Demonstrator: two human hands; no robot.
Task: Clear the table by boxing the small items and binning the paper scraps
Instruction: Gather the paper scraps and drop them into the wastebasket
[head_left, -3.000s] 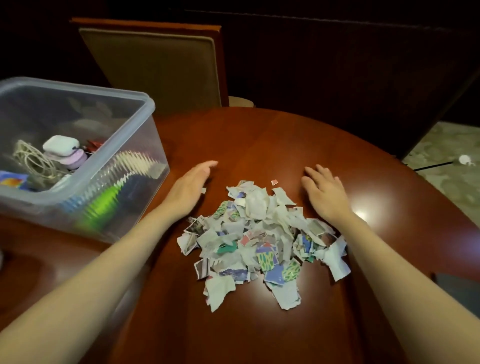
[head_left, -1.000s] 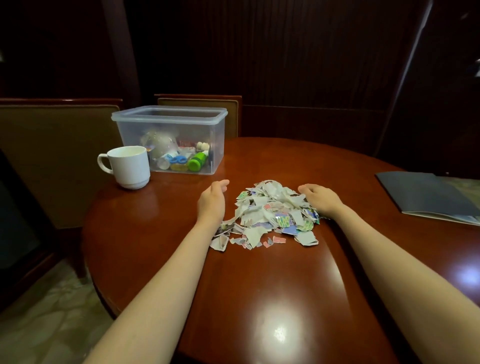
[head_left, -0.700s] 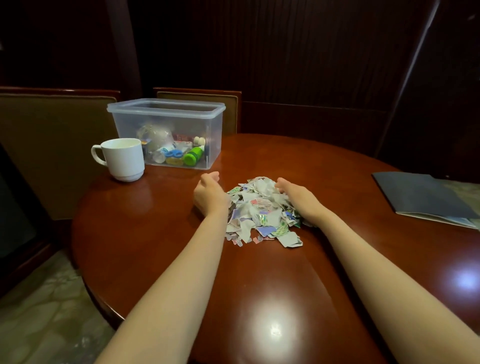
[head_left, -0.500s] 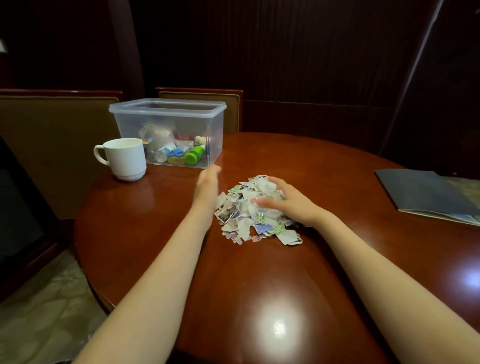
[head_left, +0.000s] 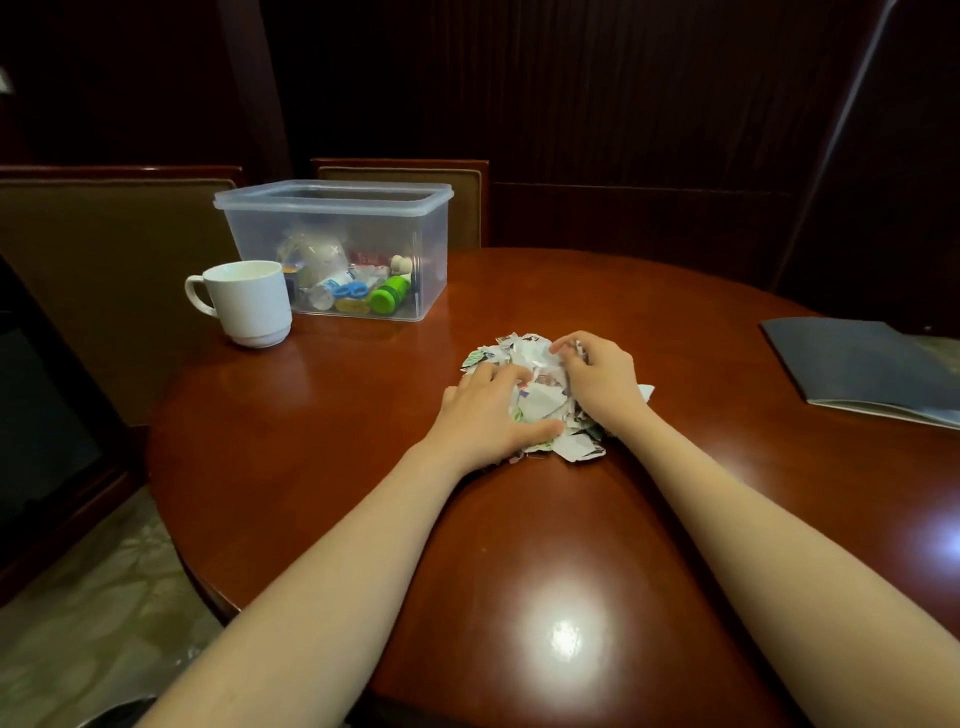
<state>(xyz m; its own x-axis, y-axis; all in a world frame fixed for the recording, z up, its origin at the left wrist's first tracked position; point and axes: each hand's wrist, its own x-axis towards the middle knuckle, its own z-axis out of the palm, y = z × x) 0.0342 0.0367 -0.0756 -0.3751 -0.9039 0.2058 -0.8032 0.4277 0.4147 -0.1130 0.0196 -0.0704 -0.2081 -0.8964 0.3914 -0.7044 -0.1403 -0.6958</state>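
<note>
A heap of torn paper scraps (head_left: 541, 402) lies bunched on the round wooden table (head_left: 332, 431), squeezed between both hands. My left hand (head_left: 485, 413) lies over the heap's left side, with its thumb hooked round the near edge. My right hand (head_left: 600, 376) covers the right side, its fingers curled into the scraps at the top. A few scraps stick out at the near right edge and at the far left. The clear plastic box (head_left: 332, 196) stands open at the back left and holds several small items (head_left: 384, 300).
A white mug (head_left: 249, 304) stands just left of the box. A dark folder (head_left: 857, 364) lies at the table's right edge. Padded chairs (head_left: 104, 270) stand behind and left of the table. The floor shows at lower left.
Both hands have closed in from the sides, packing the spread scraps into a tight heap. The left hand has moved onto the heap, and the right hand's fingers have curled into it.
</note>
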